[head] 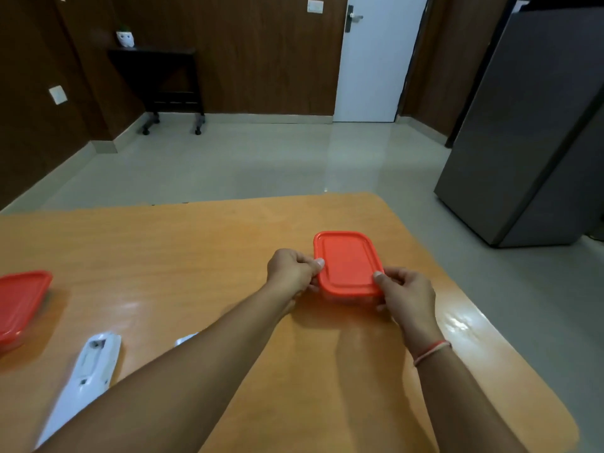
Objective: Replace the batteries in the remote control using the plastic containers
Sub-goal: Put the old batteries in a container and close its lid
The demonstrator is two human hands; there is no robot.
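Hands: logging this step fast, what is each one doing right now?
Left hand: grips the left edge of the red-lidded container.
Right hand: grips its near right corner.

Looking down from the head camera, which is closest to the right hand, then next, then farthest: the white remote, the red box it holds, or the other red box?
1. The red box, in the right hand itself, held with the left hand too.
2. The white remote, lying open-backed, off to the left.
3. The other red box, at the table's far left edge.
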